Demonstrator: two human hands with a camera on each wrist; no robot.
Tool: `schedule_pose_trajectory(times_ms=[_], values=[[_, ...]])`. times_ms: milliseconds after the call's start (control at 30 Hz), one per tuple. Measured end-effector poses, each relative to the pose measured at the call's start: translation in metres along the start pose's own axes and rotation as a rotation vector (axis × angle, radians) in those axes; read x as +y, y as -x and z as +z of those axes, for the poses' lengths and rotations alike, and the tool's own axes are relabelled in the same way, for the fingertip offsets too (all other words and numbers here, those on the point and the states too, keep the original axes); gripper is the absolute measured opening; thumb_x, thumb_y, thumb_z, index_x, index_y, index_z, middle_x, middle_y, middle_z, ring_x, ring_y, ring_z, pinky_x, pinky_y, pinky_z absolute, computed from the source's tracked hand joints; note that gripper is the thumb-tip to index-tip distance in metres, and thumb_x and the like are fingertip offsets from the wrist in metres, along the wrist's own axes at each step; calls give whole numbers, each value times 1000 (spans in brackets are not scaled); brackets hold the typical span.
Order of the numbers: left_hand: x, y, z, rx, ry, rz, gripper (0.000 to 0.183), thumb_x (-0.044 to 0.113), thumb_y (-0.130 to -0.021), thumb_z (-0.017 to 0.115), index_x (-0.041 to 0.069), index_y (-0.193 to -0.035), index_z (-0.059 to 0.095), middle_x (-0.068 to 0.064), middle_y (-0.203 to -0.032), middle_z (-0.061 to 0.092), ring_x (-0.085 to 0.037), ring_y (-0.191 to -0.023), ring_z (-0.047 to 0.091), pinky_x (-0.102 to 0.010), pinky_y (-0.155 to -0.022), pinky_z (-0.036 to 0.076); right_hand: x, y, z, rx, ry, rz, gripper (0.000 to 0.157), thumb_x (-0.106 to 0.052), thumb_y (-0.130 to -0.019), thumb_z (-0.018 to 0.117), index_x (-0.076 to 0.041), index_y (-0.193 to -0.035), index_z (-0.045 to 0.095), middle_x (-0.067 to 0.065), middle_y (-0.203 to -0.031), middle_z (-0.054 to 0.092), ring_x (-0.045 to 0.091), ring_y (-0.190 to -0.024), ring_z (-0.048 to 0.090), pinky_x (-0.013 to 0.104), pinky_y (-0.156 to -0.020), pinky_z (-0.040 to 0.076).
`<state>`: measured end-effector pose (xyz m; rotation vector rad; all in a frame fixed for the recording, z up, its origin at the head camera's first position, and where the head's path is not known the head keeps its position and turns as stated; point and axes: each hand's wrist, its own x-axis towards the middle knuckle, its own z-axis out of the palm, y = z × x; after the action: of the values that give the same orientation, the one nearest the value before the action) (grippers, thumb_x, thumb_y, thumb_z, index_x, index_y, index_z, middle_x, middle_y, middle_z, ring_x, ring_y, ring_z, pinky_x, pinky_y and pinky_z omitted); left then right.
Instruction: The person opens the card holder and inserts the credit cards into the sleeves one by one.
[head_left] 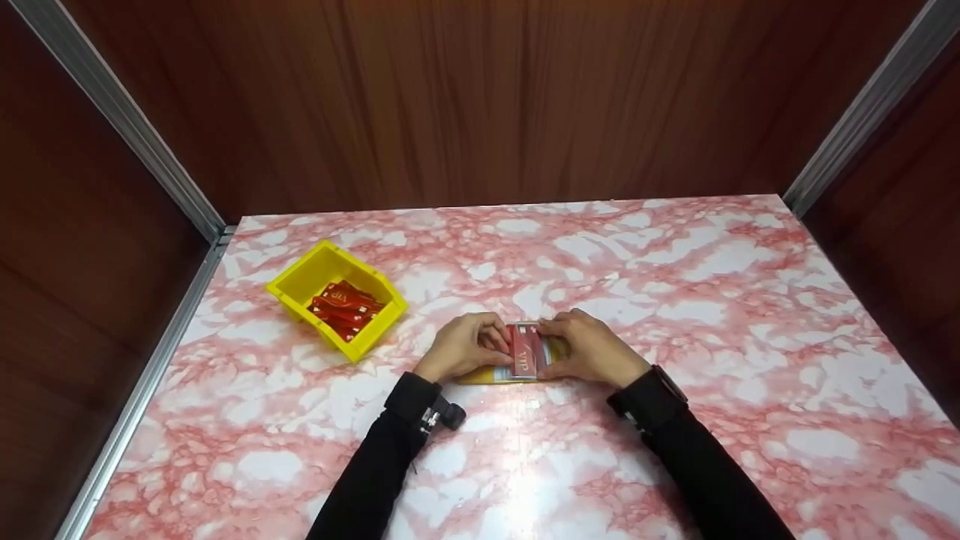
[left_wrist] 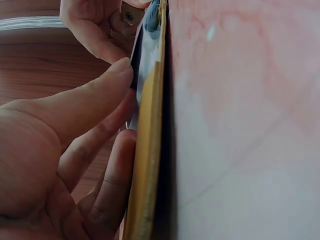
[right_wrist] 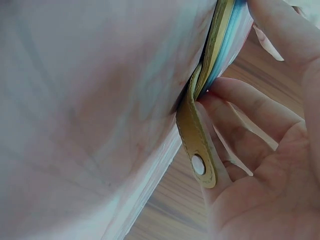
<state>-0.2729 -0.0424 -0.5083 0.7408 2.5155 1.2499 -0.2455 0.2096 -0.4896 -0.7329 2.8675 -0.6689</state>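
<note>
Tan leather forms a flat, open card holder (head_left: pixel 486 375) with clear plastic sleeves (right_wrist: pixel 227 42), lying midway between the left and right edges of the pink-and-white marbled desk (head_left: pixel 750 360), well apart from its far edge. On it sits a glossy red rectangular card (head_left: pixel 525 352) lettered VIP. Thumb and bent fingers of the left hand (head_left: pixel 459 346) pinch at the card's left edge; the right hand (head_left: pixel 592 346) grips the holder's sleeves beside the card's right edge. Beside those right fingers juts a stitched tan strap (right_wrist: pixel 190 130) with a metal snap. Nearer the desk's far-left corner, a yellow plastic bin (head_left: pixel 298 276) holds more red cards (head_left: pixel 346 304).
</note>
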Motion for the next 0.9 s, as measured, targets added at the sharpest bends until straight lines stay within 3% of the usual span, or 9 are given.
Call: schedule_pose_trajectory(times_ms=[167,367,667,900], values=[[1,2,-2,-13,-25,37,25,19,-90,82,16,-109,66,6,-96,77,-12,-92,69,-36,-91,50,0,-1,0,2,11,-10,77,-43,-77,91,-7,-140,65,16,-136,66,37,-125,60,54,-108,47],[1,4,-4,-78,-47,85,30,9,-94,75,14,-120,60,2,-107,73,-17,-97,66,-35,-89,51,1,-1,0,23,25,-46,77,-44,-77,91,-8,-140,65,15,-135,68,37,-124,63,54,-107,48],[5,4,-5,-111,-164,106,43,3,-89,73,18,-126,55,1,-115,69,-15,-95,63,-32,-83,49,2,0,1,47,23,-68,82,-40,-74,94,-9,-143,62,11,-133,70,33,-120,66,52,-104,51],[5,5,-7,-118,-171,115,47,2,-89,75,18,-128,53,1,-117,68,-16,-94,64,-32,-81,49,1,0,0,49,27,-71,85,-39,-74,94,-10,-145,60,12,-134,69,34,-121,65,53,-104,51]])
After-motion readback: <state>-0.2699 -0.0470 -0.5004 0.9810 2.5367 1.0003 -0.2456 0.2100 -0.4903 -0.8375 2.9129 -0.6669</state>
